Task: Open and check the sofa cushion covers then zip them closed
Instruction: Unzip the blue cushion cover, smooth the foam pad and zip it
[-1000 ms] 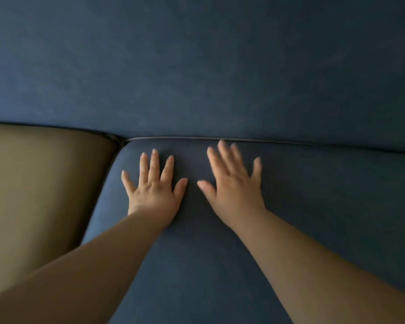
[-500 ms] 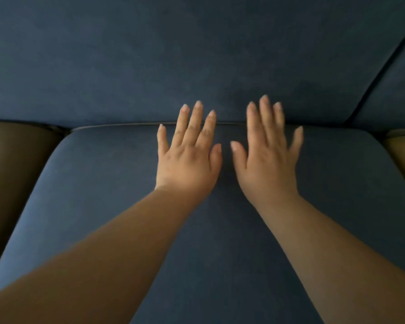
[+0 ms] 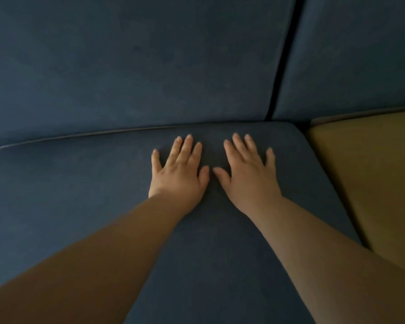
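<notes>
Left hand (image 3: 178,177), right hand (image 3: 249,180) slid right; flat on one cushion (image 3: 68,195).

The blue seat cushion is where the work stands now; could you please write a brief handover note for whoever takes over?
Left hand: open, flat on the blue seat cushion.
Right hand: open, flat beside it, thumbs close together.
Both lie near the cushion's rear edge, below the back cushion; a tan cushion sits to the right.
Done: cannot tell; no zip is in view.
Left: find the zip, open it, check the cover, zip it closed.
</notes>
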Demonstrator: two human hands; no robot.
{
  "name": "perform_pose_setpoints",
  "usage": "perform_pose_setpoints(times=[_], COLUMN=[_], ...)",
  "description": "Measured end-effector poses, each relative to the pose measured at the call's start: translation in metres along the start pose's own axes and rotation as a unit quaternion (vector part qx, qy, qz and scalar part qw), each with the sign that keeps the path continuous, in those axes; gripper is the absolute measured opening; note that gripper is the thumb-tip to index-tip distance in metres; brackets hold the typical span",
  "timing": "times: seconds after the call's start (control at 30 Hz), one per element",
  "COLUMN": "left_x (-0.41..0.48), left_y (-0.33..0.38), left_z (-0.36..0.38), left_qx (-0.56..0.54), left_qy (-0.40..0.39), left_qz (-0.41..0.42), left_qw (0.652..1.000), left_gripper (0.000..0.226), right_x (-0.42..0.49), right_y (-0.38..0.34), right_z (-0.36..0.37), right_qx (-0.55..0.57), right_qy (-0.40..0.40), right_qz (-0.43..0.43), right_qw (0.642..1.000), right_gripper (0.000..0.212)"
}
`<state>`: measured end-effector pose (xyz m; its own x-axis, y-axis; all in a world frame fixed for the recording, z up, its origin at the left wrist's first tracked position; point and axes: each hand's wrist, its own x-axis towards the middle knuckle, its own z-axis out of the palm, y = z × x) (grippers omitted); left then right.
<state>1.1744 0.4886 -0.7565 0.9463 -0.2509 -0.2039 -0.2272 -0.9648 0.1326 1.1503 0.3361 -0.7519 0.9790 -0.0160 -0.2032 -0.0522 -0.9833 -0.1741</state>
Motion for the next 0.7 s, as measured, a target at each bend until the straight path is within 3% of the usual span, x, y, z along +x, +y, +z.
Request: perform_pose_setpoints(times=[0.13,0.17,0.3,0.7], left_x=[0.015,0.016,0.007,0.012], left_y=[0.043,0.056,0.088,0.085], left_z=[-0.025,-0.022,0.022,0.028], left_qx=[-0.059,-0.070,0.009,0.024], left_qy=[0.152,0.147,0.018,0.034], left_qz=[0.041,0.035,0.024,0.029], left_qw=[0.986,0.986,1.000,0.999], left_gripper=[0.063,0.064,0.064,0.068], right_x=[0.001,-0.004,-0.024,-0.017], right_y=[0.036,0.052,0.089,0.091], right_z=[-0.037,-0.035,0.009,0.015], right_qx=[0.063,0.071,0.020,0.039], right_qy=[0.229,0.229,0.029,0.045], right_qz=[0.038,0.066,0.106,0.102], right_qw=[0.971,0.969,0.994,0.993], right_gripper=[0.067,0.067,0.070,0.068])
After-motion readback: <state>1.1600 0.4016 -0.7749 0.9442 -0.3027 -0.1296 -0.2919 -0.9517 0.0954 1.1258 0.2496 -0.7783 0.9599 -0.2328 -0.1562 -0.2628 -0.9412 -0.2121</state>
